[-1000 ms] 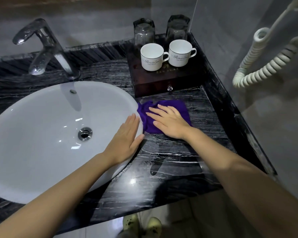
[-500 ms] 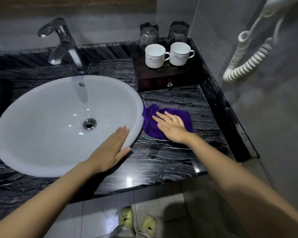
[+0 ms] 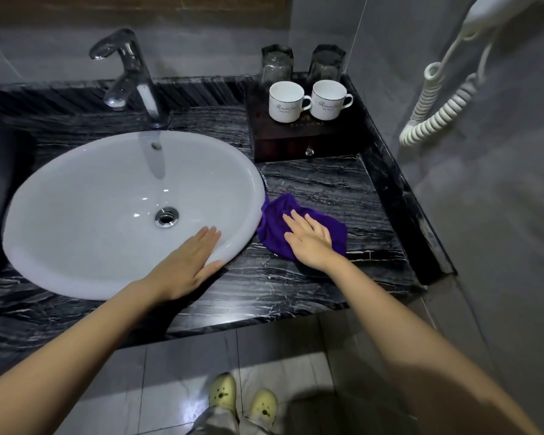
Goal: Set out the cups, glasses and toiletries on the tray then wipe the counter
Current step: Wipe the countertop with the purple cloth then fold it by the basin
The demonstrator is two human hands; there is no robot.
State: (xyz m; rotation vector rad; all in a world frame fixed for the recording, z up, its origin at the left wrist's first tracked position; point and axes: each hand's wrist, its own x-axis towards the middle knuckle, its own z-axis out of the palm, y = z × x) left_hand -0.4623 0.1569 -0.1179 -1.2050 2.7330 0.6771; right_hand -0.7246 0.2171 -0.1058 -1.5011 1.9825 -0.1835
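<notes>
A purple cloth (image 3: 275, 230) lies bunched on the black marble counter (image 3: 327, 189), right of the basin. My right hand (image 3: 310, 240) presses flat on the cloth, fingers spread. My left hand (image 3: 190, 262) rests flat and empty on the near right rim of the white basin (image 3: 76, 215). At the back right stands a dark wooden tray box (image 3: 296, 142) with a small drawer knob. On it are two white cups (image 3: 285, 102) (image 3: 327, 98) and, behind them, two upturned glasses (image 3: 277, 65) (image 3: 325, 62). No toiletries are visible.
A chrome tap (image 3: 129, 73) rises behind the basin. A raised marble edge (image 3: 399, 196) borders the counter on the right. A white coiled cord (image 3: 437, 105) hangs on the right wall. Below the counter edge are floor tiles and my yellow shoes (image 3: 242, 400).
My right hand has drawn the cloth toward me along the counter beside the basin. My left hand has slid back along the basin rim. The camera has pulled back.
</notes>
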